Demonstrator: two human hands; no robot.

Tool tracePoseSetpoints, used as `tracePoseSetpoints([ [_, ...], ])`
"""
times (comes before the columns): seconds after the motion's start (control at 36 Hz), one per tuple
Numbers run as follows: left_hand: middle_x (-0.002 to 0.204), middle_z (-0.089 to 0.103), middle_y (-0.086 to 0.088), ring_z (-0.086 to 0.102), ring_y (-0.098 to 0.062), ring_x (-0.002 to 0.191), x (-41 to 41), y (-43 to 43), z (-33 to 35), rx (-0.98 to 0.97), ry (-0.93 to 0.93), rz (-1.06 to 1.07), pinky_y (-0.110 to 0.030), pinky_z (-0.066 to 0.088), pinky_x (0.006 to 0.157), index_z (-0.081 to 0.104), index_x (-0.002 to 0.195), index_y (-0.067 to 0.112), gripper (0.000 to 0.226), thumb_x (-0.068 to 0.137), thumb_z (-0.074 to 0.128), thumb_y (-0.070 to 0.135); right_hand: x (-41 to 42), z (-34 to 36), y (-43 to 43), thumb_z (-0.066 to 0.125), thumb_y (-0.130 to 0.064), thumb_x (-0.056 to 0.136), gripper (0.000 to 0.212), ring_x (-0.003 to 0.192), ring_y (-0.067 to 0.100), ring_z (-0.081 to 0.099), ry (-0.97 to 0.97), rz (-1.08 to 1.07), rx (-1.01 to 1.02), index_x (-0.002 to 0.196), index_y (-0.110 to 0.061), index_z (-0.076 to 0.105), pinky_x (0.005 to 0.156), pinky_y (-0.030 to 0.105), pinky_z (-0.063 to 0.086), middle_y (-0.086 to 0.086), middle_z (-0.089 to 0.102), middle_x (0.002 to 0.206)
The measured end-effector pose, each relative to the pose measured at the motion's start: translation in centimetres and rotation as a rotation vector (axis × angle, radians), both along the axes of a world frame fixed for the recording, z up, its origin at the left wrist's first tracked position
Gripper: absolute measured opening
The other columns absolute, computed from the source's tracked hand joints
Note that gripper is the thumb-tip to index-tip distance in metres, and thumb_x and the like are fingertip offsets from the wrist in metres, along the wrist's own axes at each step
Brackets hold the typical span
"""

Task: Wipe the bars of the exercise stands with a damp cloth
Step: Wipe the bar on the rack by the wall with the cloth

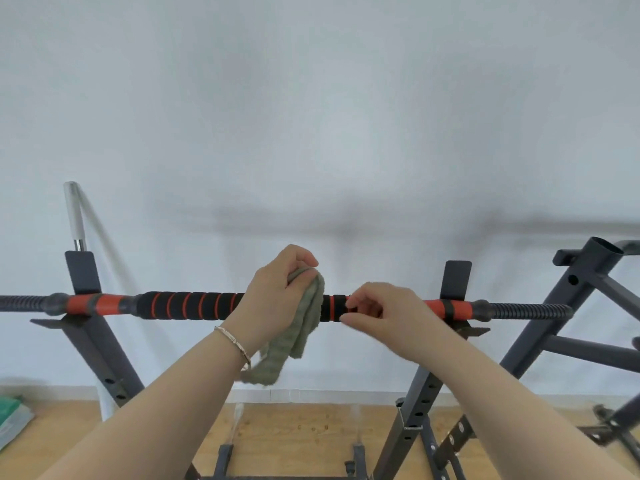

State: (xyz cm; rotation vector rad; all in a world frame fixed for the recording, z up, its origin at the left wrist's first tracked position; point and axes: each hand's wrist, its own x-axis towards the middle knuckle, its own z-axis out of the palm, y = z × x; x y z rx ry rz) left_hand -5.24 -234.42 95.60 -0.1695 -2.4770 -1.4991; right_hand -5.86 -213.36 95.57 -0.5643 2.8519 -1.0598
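Note:
A barbell bar with black foam grip and orange stripes lies level across two dark grey stand uprights, the left stand and the right stand. My left hand grips a grey-green cloth wrapped over the middle of the bar; the cloth's loose end hangs below. My right hand curls its fingers round the bar just right of the cloth, hiding that stretch of foam.
A second grey stand frame leans at the right. A white-handled pole rests against the white wall at left. A green packet lies on the wooden floor at bottom left. Stand feet cross the floor below.

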Motion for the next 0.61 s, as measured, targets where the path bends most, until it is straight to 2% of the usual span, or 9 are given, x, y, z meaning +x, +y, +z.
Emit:
tracePoseSetpoints([
  [0.08, 0.093, 0.070, 0.017, 0.063, 0.001, 0.086, -0.3, 0.0, 0.2, 0.135, -0.024, -0.012, -0.016, 0.044, 0.076, 0.060, 0.095, 0.035, 0.017, 0.096, 0.057, 0.018, 0.3, -0.7, -1.5, 0.072, -0.047, 0.087, 0.025, 0.080, 0.007, 0.057, 0.034, 0.018, 0.001, 0.107, -0.032, 0.067, 0.071, 0.021, 0.048, -0.013, 0.062, 0.092],
  [0.17, 0.092, 0.074, 0.007, 0.064, -0.012, 0.075, -0.2, -0.1, 0.6, 0.316, -0.057, -0.050, -0.031, 0.050, 0.069, 0.059, 0.098, 0.026, 0.011, 0.097, 0.058, 0.015, 0.2, -0.5, -1.9, 0.071, -0.048, 0.086, 0.025, 0.079, 0.008, 0.053, 0.038, 0.010, -0.002, 0.100, -0.027, 0.071, 0.072, 0.024, 0.047, -0.008, 0.062, 0.093],
  [0.28, 0.080, 0.070, 0.001, 0.061, -0.017, 0.063, 0.3, -0.1, 1.6, 0.553, -0.065, -0.147, -0.029, 0.050, 0.056, 0.054, 0.105, 0.015, 0.010, 0.100, 0.053, 0.006, 0.2, -0.2, -2.0, 0.071, -0.042, 0.085, 0.024, 0.073, 0.009, 0.053, 0.018, 0.035, 0.021, 0.080, -0.018, 0.067, 0.063, 0.020, 0.041, -0.004, 0.058, 0.086],
  [0.36, 0.084, 0.069, -0.005, 0.060, -0.019, 0.062, 0.4, -0.3, 2.2, 0.648, -0.070, -0.190, -0.029, 0.050, 0.054, 0.054, 0.104, 0.017, 0.012, 0.100, 0.051, 0.006, 0.2, -0.4, -1.8, 0.072, -0.035, 0.087, 0.028, 0.070, 0.014, 0.050, 0.008, 0.014, 0.003, 0.074, -0.014, 0.059, 0.064, 0.026, 0.041, -0.004, 0.053, 0.083],
  [0.42, 0.086, 0.068, -0.008, 0.060, -0.021, 0.064, 0.3, -0.7, 2.5, 0.667, -0.051, -0.186, -0.029, 0.050, 0.056, 0.055, 0.102, 0.018, 0.013, 0.100, 0.051, 0.006, 0.1, -0.2, -1.2, 0.075, -0.033, 0.084, 0.022, 0.071, 0.020, 0.056, -0.051, -0.008, -0.100, 0.074, -0.018, 0.061, 0.065, 0.031, 0.046, -0.001, 0.061, 0.083],
  [0.47, 0.084, 0.066, -0.009, 0.059, -0.022, 0.065, 0.2, -1.1, 2.5, 0.666, -0.031, -0.164, -0.030, 0.050, 0.057, 0.055, 0.100, 0.018, 0.012, 0.100, 0.051, 0.006, -0.1, 0.4, -0.3, 0.079, -0.029, 0.081, 0.021, 0.068, 0.021, 0.057, -0.137, -0.026, -0.243, 0.081, -0.015, 0.063, 0.065, 0.034, 0.046, 0.007, 0.067, 0.081],
  [0.56, 0.090, 0.066, -0.017, 0.059, -0.026, 0.070, -0.2, -1.7, 2.1, 0.646, -0.024, -0.147, -0.033, 0.050, 0.060, 0.056, 0.098, 0.020, 0.014, 0.100, 0.052, 0.007, -0.5, 1.3, 1.2, 0.081, -0.015, 0.083, 0.027, 0.070, 0.020, 0.062, -0.219, -0.040, -0.451, 0.079, -0.009, 0.055, 0.070, 0.037, 0.054, 0.007, 0.060, 0.073],
  [0.61, 0.095, 0.064, -0.026, 0.057, -0.030, 0.076, -0.3, -1.8, 1.7, 0.620, -0.018, -0.143, -0.039, 0.049, 0.067, 0.058, 0.096, 0.023, 0.017, 0.100, 0.053, 0.007, -0.6, 2.0, 1.9, 0.077, -0.006, 0.085, 0.027, 0.069, 0.024, 0.067, -0.260, -0.044, -0.551, 0.080, -0.009, 0.051, 0.065, 0.033, 0.057, 0.007, 0.062, 0.074],
])
